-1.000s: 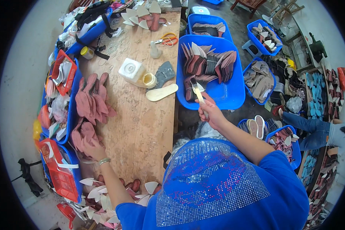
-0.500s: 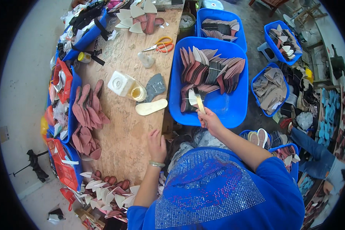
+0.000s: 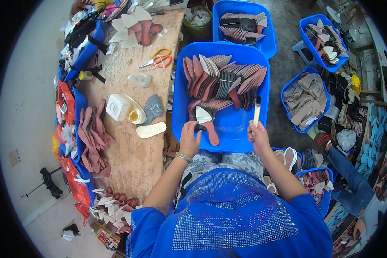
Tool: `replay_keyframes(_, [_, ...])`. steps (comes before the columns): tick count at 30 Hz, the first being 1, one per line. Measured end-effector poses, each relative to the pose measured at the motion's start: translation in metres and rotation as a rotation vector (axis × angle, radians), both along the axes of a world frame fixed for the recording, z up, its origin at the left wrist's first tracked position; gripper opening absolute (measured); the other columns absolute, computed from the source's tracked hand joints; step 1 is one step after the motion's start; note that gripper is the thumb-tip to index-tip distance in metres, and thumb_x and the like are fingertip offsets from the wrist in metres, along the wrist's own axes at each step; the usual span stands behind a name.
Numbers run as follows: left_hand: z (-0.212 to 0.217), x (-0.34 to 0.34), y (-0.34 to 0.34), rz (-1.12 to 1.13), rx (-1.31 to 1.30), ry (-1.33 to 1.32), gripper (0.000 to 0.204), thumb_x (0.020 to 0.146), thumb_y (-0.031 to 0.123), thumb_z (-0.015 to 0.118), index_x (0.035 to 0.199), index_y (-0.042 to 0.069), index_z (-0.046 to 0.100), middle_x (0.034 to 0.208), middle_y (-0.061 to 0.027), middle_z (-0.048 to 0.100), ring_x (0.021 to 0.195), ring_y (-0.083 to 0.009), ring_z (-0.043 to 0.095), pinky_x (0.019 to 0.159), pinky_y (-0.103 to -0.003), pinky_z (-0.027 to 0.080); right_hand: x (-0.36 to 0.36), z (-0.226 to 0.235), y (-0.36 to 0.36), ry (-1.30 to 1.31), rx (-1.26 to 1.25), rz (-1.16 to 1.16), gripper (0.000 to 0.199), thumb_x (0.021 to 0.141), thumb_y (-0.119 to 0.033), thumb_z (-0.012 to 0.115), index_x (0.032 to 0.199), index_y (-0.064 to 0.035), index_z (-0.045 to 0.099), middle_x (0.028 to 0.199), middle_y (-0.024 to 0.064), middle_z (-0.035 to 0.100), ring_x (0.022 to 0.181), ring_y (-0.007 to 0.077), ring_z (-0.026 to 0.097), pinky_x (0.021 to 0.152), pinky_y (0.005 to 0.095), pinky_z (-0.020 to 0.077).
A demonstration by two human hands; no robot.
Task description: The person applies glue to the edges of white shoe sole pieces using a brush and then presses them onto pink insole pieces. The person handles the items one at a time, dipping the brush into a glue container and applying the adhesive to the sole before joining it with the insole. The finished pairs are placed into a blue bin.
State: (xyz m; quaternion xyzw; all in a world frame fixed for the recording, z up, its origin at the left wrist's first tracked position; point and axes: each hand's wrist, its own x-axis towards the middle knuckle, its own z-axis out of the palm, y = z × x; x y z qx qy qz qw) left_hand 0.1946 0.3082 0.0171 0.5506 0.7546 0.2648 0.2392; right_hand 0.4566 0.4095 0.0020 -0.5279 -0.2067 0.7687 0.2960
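Note:
My right hand (image 3: 258, 135) is closed round the pale handle of a dark-bristled brush (image 3: 256, 112), held upright over the right side of a large blue tub (image 3: 241, 145). Over the tub's near left edge is my left hand (image 3: 189, 136), its thumb apart from the fingers. Its fingertips are at the edge of a tied bundle of reddish shoe insoles (image 3: 203, 115) with a pale piece on top; whether they touch it is unclear. One reddish insole end (image 3: 211, 134) sticks out toward me from this bundle. More tied insole stacks (image 3: 223, 81) fill the tub's far part.
On the wooden table (image 3: 135, 159) at left are a white plastic container (image 3: 118, 107), an open glue pot (image 3: 136, 116), a pale insole (image 3: 151, 130), orange-handled scissors (image 3: 158, 59) and reddish insoles (image 3: 92, 133). Other blue tubs (image 3: 266, 41) stand beyond and at right. Another person's legs (image 3: 348, 172) show at right.
My left hand has moved from the table to the tub beside the bundle. My right hand has swung right with the brush, away from the bundle. The view has shifted to the right.

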Motion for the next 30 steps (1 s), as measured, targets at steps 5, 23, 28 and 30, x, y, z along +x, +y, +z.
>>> replay_keyframes(5, [-0.023, 0.01, 0.024, -0.038, -0.028, -0.017, 0.035, 0.081, 0.006, 0.064, 0.114, 0.001, 0.053, 0.108, -0.0148, 0.053, 0.098, -0.0288, 0.055, 0.085, -0.035, 0.045, 0.02, -0.017, -0.003, -0.141, 0.068, -0.123, 0.017, 0.087, -0.019, 0.065, 0.096, -0.0096, 0.055, 0.066, -0.0057, 0.048, 0.049, 0.0031, 0.037, 0.043, 0.0209, 0.0307])
replay_keyframes(23, [-0.137, -0.008, -0.051, 0.148, -0.417, -0.241, 0.033, 0.083, 0.012, 0.063, 0.113, 0.001, 0.055, 0.104, -0.0153, 0.056, 0.091, -0.0262, 0.058, 0.083, -0.036, 0.047, 0.004, -0.052, -0.03, -0.402, 0.033, -0.126, 0.035, 0.09, -0.035, 0.062, 0.087, 0.0004, 0.066, 0.056, -0.0043, 0.041, 0.048, 0.0063, 0.036, 0.047, 0.0239, 0.0314])
replay_keyframes(28, [-0.148, -0.034, -0.041, 0.186, -0.431, -0.125, 0.03, 0.085, 0.011, 0.062, 0.112, 0.0, 0.056, 0.103, -0.0153, 0.058, 0.088, -0.0246, 0.06, 0.082, -0.035, 0.048, -0.006, -0.068, -0.04, -0.324, 0.047, -0.066, 0.03, 0.091, -0.026, 0.06, 0.108, -0.0018, 0.064, 0.072, 0.0, 0.055, 0.057, 0.0074, 0.05, 0.053, 0.0223, 0.0424])
replay_keyframes(30, [-0.158, -0.038, -0.04, 0.216, -0.464, -0.168, 0.031, 0.085, 0.013, 0.063, 0.113, 0.0, 0.057, 0.102, -0.0142, 0.06, 0.086, -0.0229, 0.061, 0.079, -0.034, 0.049, -0.007, -0.073, -0.043, -0.28, 0.042, -0.084, 0.029, 0.092, -0.023, 0.06, 0.112, -0.0026, 0.063, 0.078, 0.0017, 0.058, 0.061, 0.0081, 0.053, 0.056, 0.0224, 0.0444])
